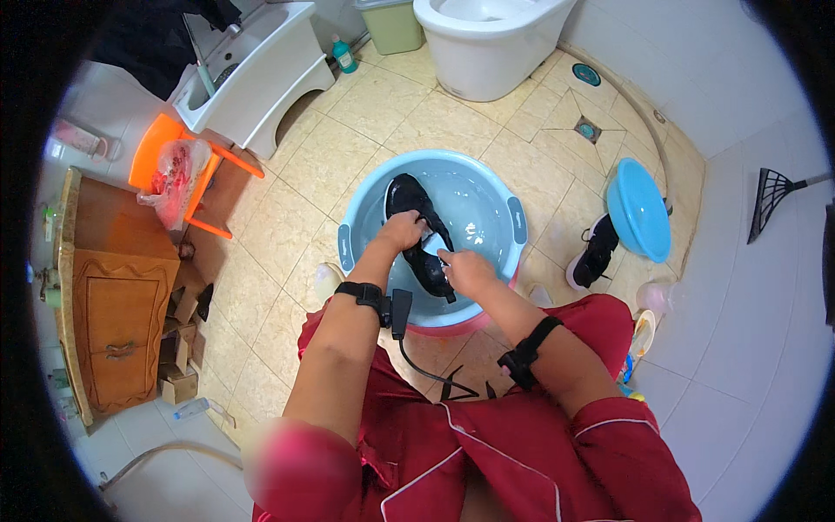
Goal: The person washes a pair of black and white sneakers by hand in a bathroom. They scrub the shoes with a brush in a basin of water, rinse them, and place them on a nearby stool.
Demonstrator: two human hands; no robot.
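Observation:
A light-blue plastic basin (pixel 365 189) of water stands on the floor before me. In it lies a wet black shoe (pixel 427 274), its toe towards the far left and its heel nearer me. My left hand (pixel 402 230) grips the shoe's upper near the opening. In my right hand (pixel 468 271) is a light-blue and white brush (pixel 433 244), pressed at the shoe's opening; its bristles are hidden. Both forearms wear black straps. On the floor to the right lies a black shoe with a white sole (pixel 597 251).
A smaller blue basin (pixel 642 210) leans at the right, beside a hose (pixel 636 107). An orange chair (pixel 153 153) holds a plastic bag at the left, near a wooden cabinet (pixel 124 313). Beyond are a toilet (pixel 483 59), a white sink (pixel 271 78) and a green bottle (pixel 344 55).

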